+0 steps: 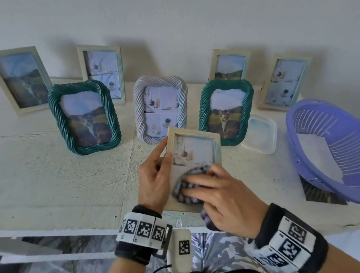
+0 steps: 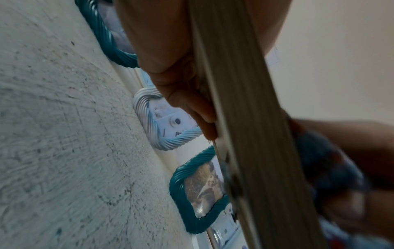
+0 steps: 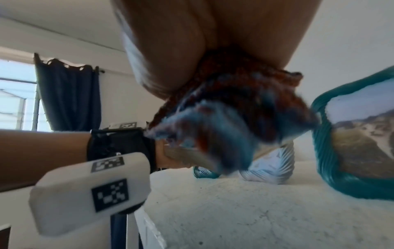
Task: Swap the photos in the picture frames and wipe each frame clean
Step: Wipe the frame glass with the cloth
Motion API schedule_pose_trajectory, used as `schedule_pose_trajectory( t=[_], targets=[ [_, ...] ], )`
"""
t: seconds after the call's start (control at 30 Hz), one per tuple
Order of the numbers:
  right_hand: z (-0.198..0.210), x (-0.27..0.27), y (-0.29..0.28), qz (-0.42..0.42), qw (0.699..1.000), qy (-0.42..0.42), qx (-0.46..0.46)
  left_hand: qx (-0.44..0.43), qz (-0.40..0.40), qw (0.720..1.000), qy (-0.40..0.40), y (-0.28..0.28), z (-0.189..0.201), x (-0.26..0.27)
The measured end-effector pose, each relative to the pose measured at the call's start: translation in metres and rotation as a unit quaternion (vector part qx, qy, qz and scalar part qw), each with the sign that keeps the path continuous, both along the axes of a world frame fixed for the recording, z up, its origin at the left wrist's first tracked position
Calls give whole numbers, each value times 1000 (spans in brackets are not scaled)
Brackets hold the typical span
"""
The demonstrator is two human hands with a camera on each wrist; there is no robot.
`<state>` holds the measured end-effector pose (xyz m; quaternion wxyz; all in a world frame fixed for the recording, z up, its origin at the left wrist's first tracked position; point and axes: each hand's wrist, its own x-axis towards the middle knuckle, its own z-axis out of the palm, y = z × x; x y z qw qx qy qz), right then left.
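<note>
I hold a pale wooden picture frame (image 1: 196, 147) tilted above the table's front edge. My left hand (image 1: 155, 179) grips its left side, thumb on the front; the frame's edge (image 2: 251, 134) fills the left wrist view. My right hand (image 1: 217, 192) presses a dark checked cloth (image 1: 190, 187) against the lower part of the glass, fingers bent over it. The cloth (image 3: 230, 121) looks blurred in the right wrist view. Behind stand a green twisted frame (image 1: 85, 117), a white twisted frame (image 1: 161, 106) and a second green twisted frame (image 1: 226, 110).
Wooden frames lean on the wall at the back left (image 1: 18, 80), back middle (image 1: 103, 71) and back right (image 1: 230, 65), (image 1: 284, 81). A clear plastic lid (image 1: 260, 133) and a purple basket (image 1: 338, 151) sit at the right on the white table (image 1: 38, 185).
</note>
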<state>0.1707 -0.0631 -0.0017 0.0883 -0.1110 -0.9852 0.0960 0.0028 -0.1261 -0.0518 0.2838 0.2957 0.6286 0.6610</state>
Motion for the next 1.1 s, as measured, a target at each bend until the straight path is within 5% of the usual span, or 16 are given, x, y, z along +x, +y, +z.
schedule_pose_trajectory(
  t=[0.4, 0.53, 0.67, 0.83, 1.1],
  targets=[
    [2, 19, 25, -27, 995, -2, 93, 8, 16, 1000, 11, 5, -7, -8],
    [-8, 22, 28, -138, 987, 68, 44, 4, 34, 996, 78, 6, -1, -7],
    [-26, 33, 56, -283, 948, 139, -39, 9, 42, 995, 94, 3, 0, -9],
    [-27, 34, 106, -434, 900, 50, -2, 7, 44, 997, 67, -2, -1, -16],
    [-39, 0, 195, -500, 858, -115, 7, 2, 37, 996, 79, -3, -1, -14]
  ],
)
